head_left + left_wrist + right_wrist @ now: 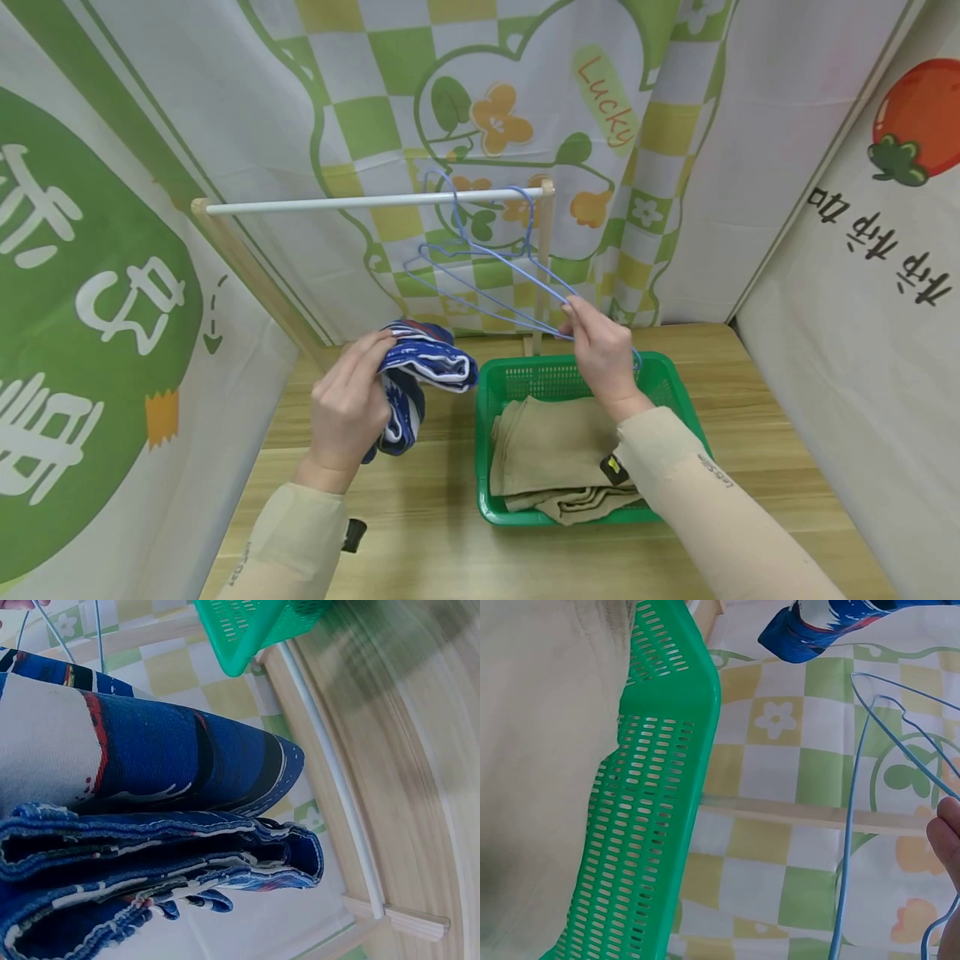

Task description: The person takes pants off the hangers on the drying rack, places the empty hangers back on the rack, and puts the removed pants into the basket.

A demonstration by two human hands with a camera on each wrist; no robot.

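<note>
My left hand (pixel 348 408) grips a folded garment (pixel 431 358) in blue, white and red print, held above the table left of the basket. In the left wrist view the folded edges of the garment (pixel 172 765) fill much of the picture; its kind is unclear. With thumb and fingers, my right hand (pixel 603 354) pinches blue wire hangers (pixel 517 271) by their lower wires, over the basket's back edge. Two hanger hooks overlap the rail in the head view; whether they hang on it I cannot tell. The hangers and garment are apart.
A white rail (pixel 337 202) on wooden posts stands at the back. Below my right hand, a green basket (pixel 483 425) holds folded beige cloth (pixel 555 442) on the wooden table (pixel 420 542). Printed curtains (pixel 405 58) enclose the back and sides.
</note>
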